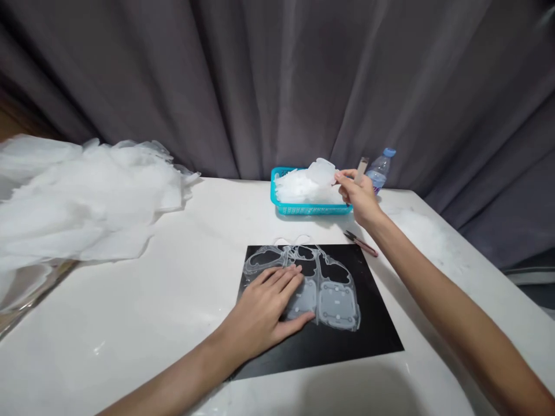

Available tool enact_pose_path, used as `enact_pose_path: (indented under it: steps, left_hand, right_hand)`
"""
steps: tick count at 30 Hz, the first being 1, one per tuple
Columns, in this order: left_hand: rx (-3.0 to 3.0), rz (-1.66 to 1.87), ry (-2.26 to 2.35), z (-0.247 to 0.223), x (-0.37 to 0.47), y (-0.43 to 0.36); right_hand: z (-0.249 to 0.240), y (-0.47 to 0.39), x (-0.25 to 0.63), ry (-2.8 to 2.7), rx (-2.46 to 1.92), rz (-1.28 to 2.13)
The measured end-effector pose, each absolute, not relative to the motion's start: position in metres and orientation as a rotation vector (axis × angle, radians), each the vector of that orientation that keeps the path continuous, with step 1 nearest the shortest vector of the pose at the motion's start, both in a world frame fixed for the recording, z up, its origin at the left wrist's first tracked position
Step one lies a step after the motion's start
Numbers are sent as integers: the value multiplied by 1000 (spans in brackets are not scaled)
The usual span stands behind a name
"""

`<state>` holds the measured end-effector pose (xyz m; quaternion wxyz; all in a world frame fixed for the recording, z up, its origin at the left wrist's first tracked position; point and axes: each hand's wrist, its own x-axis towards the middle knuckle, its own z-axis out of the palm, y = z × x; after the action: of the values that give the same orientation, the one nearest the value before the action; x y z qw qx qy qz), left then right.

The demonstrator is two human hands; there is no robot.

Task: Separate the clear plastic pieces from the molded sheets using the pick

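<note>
My left hand (277, 303) lies flat with its fingers spread on a clear moulded plastic sheet (338, 303), covering part of it. The sheet has rounded rectangular panels and cut-out openings, and rests on a black mat (368, 341). Over the basket's right end, my right hand (358, 190) pinches a thin translucent plastic piece (324, 170) between thumb and fingertips. A slim pale tool (361, 169) with a darker end also sticks up from this hand; its kind is unclear. Similar translucent pieces (299, 186) fill the turquoise basket (314, 209).
Thread snips (362, 243) lie by the mat's upper right corner. A water bottle (379, 169) stands behind my right hand. On the left is a large heap of translucent sheets (95, 196); more clear scraps (425, 237) lie right. A grey curtain (269, 86) hangs behind the white table (173, 323).
</note>
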<state>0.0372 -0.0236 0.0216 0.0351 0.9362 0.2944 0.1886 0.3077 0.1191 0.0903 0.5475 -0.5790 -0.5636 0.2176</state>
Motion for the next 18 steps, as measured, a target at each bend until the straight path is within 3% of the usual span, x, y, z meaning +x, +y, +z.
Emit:
enact_pose_path:
  steps: [8, 13, 18]
  left_hand:
    - [3088, 737, 1093, 18, 37, -32]
    - [3129, 778, 1194, 18, 35, -27]
    - [3122, 748, 1217, 25, 37, -19]
  right_hand:
    - [112, 163, 311, -1369, -1648, 183]
    - [99, 94, 313, -1627, -1538, 132]
    - [68, -2, 320, -1977, -1251, 432]
